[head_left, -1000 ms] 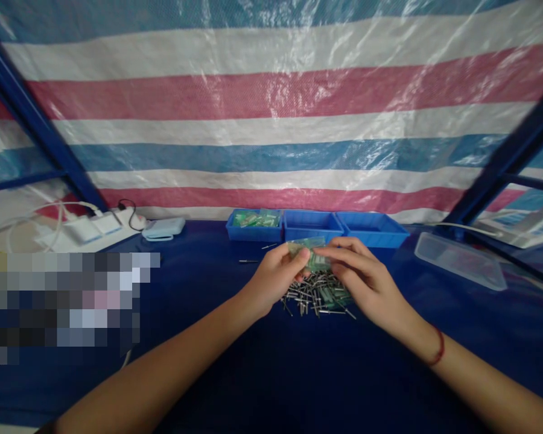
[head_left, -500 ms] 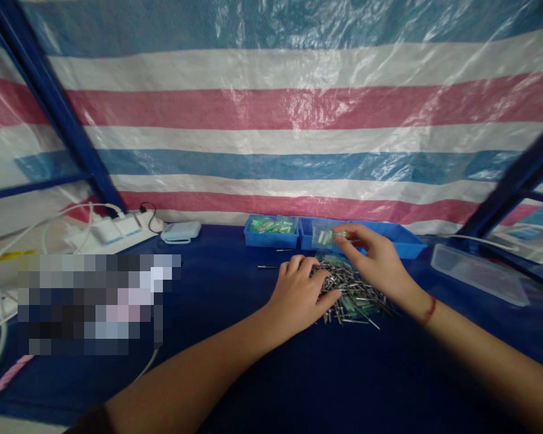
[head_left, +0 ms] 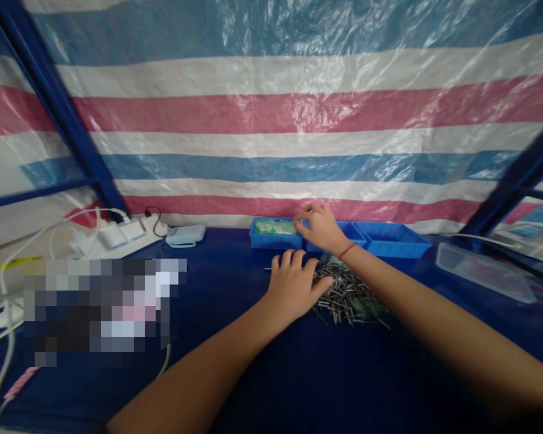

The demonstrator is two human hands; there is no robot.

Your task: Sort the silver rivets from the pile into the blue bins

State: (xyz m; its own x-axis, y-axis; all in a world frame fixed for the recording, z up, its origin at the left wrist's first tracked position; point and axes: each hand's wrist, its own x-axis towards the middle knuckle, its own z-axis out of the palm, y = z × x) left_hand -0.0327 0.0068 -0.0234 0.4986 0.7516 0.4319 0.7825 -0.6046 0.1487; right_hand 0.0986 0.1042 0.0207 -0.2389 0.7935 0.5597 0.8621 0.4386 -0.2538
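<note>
Left hand (head_left: pixel 292 286) was spread at the pin pile's (head_left: pixel 339 298) left edge, clenching nothing I could see, maybe steadying it. Right hand (head_left: pixel 322 228) was at the far left bin (head_left: pixel 276 242); couldn't tell if it pinched the green packets (head_left: pixel 271 227) inside. Bin probably sat there for short reach.

no legible text or numbers
</note>
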